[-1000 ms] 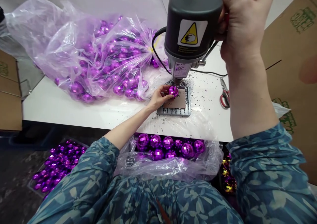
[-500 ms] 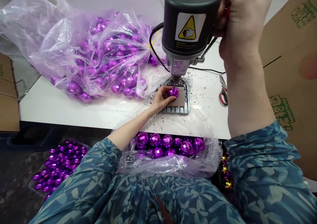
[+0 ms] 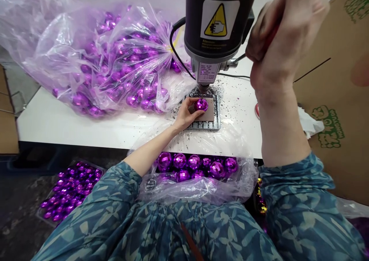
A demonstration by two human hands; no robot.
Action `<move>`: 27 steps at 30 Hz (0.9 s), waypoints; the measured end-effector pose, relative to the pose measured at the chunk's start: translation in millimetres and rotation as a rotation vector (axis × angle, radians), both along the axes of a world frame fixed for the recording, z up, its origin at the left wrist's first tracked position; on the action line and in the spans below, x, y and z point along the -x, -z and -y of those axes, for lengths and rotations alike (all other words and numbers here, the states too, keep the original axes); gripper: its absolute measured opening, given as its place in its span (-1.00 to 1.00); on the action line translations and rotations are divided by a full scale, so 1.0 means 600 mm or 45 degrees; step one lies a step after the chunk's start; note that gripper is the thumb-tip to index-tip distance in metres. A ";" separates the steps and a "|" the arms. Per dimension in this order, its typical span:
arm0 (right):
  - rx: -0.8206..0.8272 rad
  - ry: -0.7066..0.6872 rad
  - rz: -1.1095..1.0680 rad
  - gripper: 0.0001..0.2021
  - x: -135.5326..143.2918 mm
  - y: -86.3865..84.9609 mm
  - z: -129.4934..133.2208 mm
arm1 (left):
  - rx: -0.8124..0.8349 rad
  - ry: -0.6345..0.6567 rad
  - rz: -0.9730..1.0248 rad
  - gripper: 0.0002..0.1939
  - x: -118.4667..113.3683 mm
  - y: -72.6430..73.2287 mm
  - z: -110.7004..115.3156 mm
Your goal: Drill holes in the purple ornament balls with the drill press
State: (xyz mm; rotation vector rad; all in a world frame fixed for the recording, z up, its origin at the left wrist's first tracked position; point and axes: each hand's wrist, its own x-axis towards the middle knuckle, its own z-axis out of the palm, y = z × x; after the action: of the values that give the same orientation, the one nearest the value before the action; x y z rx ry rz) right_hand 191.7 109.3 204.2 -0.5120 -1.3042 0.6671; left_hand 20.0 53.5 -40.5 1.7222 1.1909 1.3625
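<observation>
My left hand [image 3: 186, 113] grips a shiny purple faceted ball [image 3: 201, 104] between thumb and fingers. The ball rests on a brown square board [image 3: 209, 113] on the slotted metal base [image 3: 216, 125] of a drill press. Right above the ball is the chuck [image 3: 203, 87], below the black motor housing [image 3: 220, 22] with its yellow warning label. At the upper right, my right hand [image 3: 279, 42] is wrapped round the red-ended lever of the press; the hand is slightly blurred.
A clear bag of purple balls [image 3: 121, 68] lies on the white table [image 3: 72, 128]. An open bag of balls [image 3: 194, 162] sits at the front edge. A tray of small balls [image 3: 72, 192] stands lower left, a cardboard box [image 3: 340, 107] right. Dark shavings surround the base.
My right hand has come down and slightly toward me with the lever. The view has shifted a little. My left hand still holds the ball on the board.
</observation>
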 end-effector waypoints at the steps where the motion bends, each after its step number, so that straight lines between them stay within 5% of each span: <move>1: -0.128 0.020 -0.019 -0.21 -0.002 0.013 0.003 | -0.004 0.000 0.002 -0.46 0.000 0.000 0.000; 5: -0.426 0.150 -0.037 -0.36 -0.004 0.055 0.016 | -0.005 0.006 0.011 -0.45 -0.001 -0.002 0.002; 11: -0.420 0.228 -0.045 -0.70 -0.001 0.087 0.055 | -0.061 0.039 0.020 -0.43 0.003 0.007 -0.001; 17: -0.292 0.429 0.142 -0.51 -0.010 0.117 0.067 | -0.110 0.082 0.016 -0.43 0.005 0.013 -0.004; 27: -0.272 0.353 0.136 -0.52 -0.019 0.161 0.057 | 0.012 0.036 0.010 -0.41 0.002 0.002 0.000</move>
State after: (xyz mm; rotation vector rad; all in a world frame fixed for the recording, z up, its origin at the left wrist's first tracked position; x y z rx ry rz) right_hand 202.8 75.1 107.7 -0.5458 -1.3546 0.2695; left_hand 18.6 53.4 -41.5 1.7196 1.1630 1.3439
